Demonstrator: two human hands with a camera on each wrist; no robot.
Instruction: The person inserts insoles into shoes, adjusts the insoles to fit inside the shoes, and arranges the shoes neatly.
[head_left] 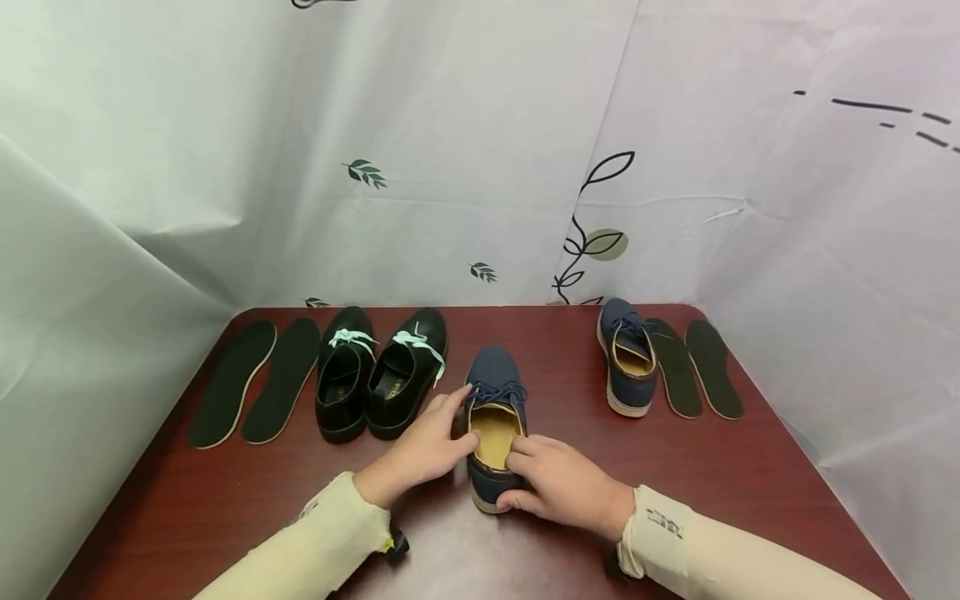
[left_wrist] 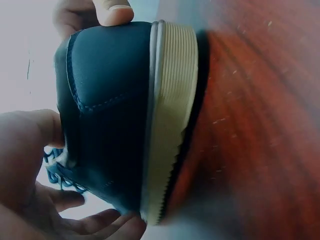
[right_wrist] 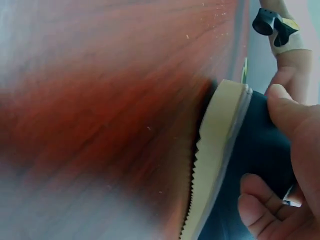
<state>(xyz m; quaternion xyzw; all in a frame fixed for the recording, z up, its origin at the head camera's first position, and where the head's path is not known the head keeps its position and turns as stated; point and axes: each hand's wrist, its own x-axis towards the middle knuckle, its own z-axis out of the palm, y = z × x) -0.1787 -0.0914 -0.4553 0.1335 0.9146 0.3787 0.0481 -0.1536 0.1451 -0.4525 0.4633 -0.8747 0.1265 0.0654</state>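
Observation:
A navy blue lace-up shoe (head_left: 492, 367) stands upright on the table, toe pointing away from me, its tan inside showing. My left hand (head_left: 429, 443) holds its left side: the thumb is at the opening's edge and the fingers lie along the outside near the laces. With its thumb against the heel and its other fingers bent over the right rim, my right hand (head_left: 562, 486) grips the back of the shoe. In the left wrist view the heel (left_wrist: 110, 70) and pale ribbed sole (left_wrist: 172, 100) show from the side. Some right fingertips are hidden at the rim.
Left of the held shoe stand two black shoes (head_left: 343, 408) with mint laces, and beyond them two dark insoles (head_left: 232, 383). At the back right, another navy shoe (head_left: 630, 392) stands beside two more dark insoles (head_left: 714, 367). White printed fabric (head_left: 465, 125) surrounds the reddish table (head_left: 705, 500).

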